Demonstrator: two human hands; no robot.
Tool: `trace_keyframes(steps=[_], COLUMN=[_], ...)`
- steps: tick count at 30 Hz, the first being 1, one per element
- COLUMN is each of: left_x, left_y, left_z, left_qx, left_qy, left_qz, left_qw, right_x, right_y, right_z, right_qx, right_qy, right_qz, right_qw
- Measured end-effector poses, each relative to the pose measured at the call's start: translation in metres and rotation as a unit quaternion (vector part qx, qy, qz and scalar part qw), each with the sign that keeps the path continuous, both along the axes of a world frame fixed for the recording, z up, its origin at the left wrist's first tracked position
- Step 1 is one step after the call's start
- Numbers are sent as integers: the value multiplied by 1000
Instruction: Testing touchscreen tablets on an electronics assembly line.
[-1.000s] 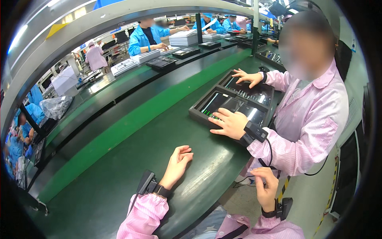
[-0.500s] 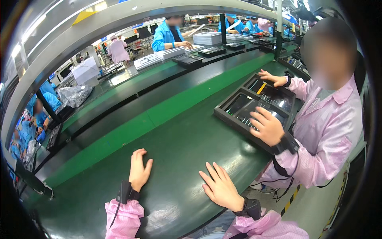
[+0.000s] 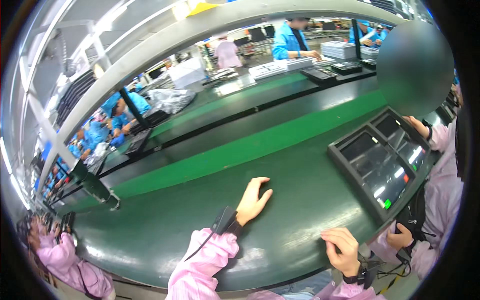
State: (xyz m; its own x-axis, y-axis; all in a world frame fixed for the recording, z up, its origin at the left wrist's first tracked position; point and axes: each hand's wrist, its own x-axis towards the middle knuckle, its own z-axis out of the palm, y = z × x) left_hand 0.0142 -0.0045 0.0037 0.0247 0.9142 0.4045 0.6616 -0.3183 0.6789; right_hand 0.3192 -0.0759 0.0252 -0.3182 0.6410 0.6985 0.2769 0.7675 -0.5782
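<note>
Dark green belt surface (image 3: 200, 220) of the long desk is lying under both hands, smooth and a little shiny, curving away through a big factory hall with a brighter green stripe (image 3: 260, 145) running along it. The left hand (image 3: 253, 200) is resting flat on this belt, fingers loosely together, holding nothing. The right hand (image 3: 344, 250) is sitting at the near edge of the desk, fingers curled downward onto the belt, also holding nothing. Both arms are wearing pink sleeves with black wrist straps. To the right, a dark rectangular tray (image 3: 382, 167) with glossy flat panels is lying on the belt, and a co-worker in pink (image 3: 442, 200) is sitting just beside it. Far behind, people in blue coats are standing near stacks of flat trays.
</note>
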Motion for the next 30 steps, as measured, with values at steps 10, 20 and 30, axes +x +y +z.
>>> trace_keyframes(steps=[10,20,30], left_x=[8,2,43], left_y=[-2,-28,-97], left_z=[10,6,60], left_qx=[-106,-100,36], left_qy=[-372,-305,99], left_qz=[89,99,-56], left_qw=[918,942,993], right_x=[63,108,94], right_y=[-9,16,15], right_z=[21,-15,-24], right_qx=[75,-66,-23], right_qy=[11,-157,-101], right_qz=[-164,-94,-102], right_qw=[984,981,989])
